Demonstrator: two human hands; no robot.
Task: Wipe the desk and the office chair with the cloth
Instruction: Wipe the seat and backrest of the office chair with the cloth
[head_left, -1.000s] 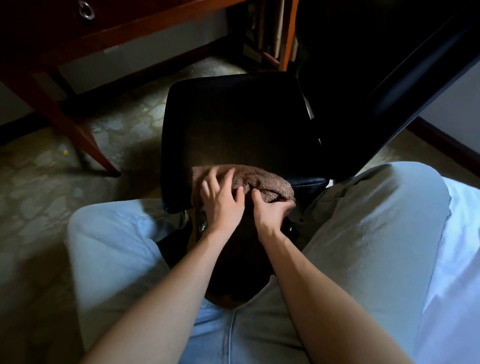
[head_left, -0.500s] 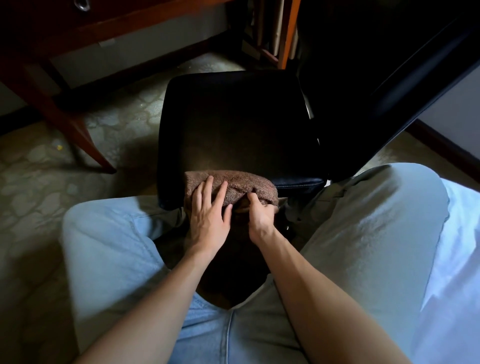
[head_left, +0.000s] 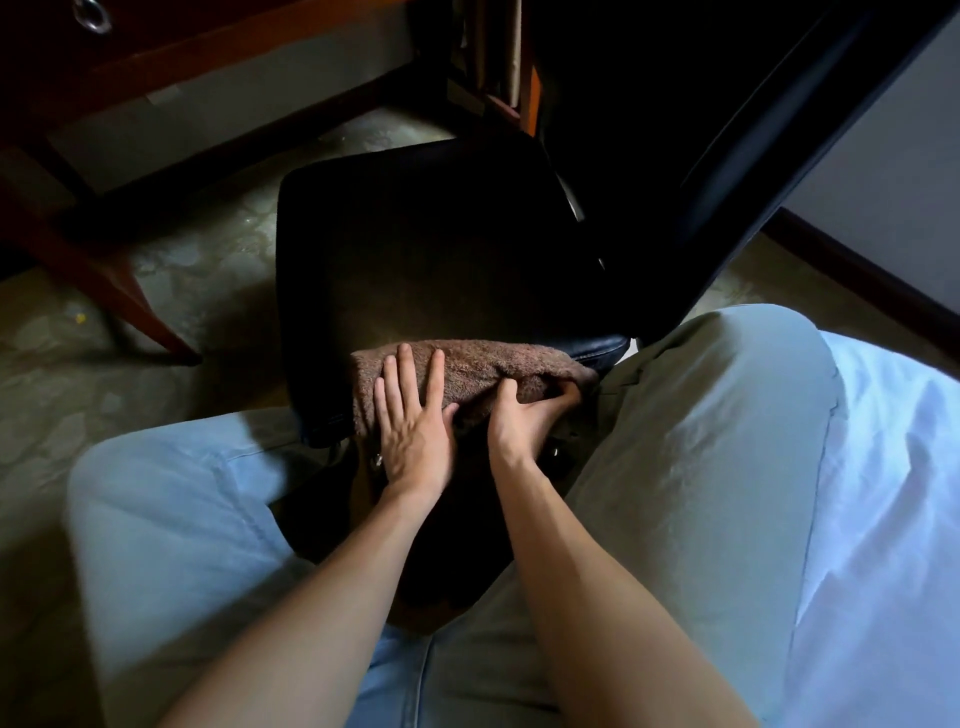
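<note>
A brown cloth (head_left: 483, 369) is draped over the near edge of the black office chair's seat (head_left: 426, 249). My left hand (head_left: 413, 421) lies flat on the cloth's left part with straight fingers, pressing it against the seat edge. My right hand (head_left: 524, 415) grips the cloth's right part, thumb on top and fingers tucked under its fold. The chair's dark backrest (head_left: 727, 145) rises at the right. The wooden desk (head_left: 171, 57) stands at the top left, with a ring drawer pull showing.
My knees in light jeans (head_left: 171, 499) flank the chair on both sides. A slanted desk leg (head_left: 130, 306) stands on the patterned floor at the left. A wooden shelf frame (head_left: 511, 62) is behind the chair, and white bedding (head_left: 893, 519) lies at the right.
Both hands slid the cloth from the seat top toward me and down over the front edge. My left hand's fingers have flattened out on it.
</note>
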